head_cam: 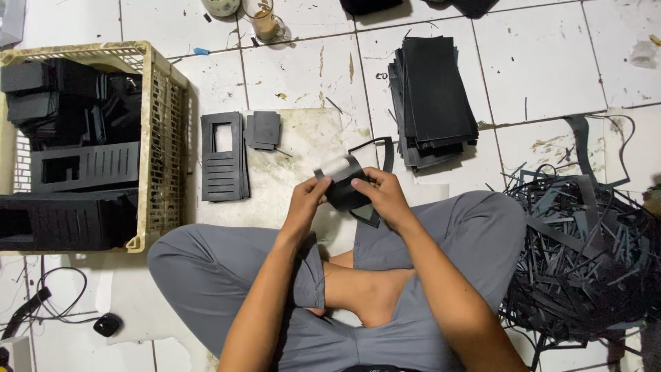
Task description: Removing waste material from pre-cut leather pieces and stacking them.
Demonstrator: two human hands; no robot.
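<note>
Two hands are meeting over a black die-cut sheet piece [343, 187], matte and thin, looking like foam or rubber sheet, with a rectangular window showing pale board through it. Left hand [307, 200] is pinching the piece's left edge, fingers curled closed on it. Right hand [383, 195] is gripping the right side, thumb lying across the top face, fingers wrapped underneath. Piece is being held just above the lap, over the near edge of a stained off-white board [303, 148] lying on the floor.

Person is sitting cross-legged in grey trousers [220, 269], one bare foot tucked between the knees.

On the board's far left, a flat stack of slotted black panels [223, 157] is lying, each with a rectangular cut-out and parallel slits; a small stack of square black offcuts [264, 129] is sitting just beside it. A thin curved black strip [383, 148] is resting near the right hand.

Further out: a tall, slightly fanned stack of uncut black rectangular sheets [434, 100] on white, scuffed floor tiles; a tangled heap of narrow black trimmings [585, 255] at right; a cream plastic lattice crate [162, 138] at left, filled with finished slotted panels. A glass cup [265, 21] is standing at the far edge.
</note>
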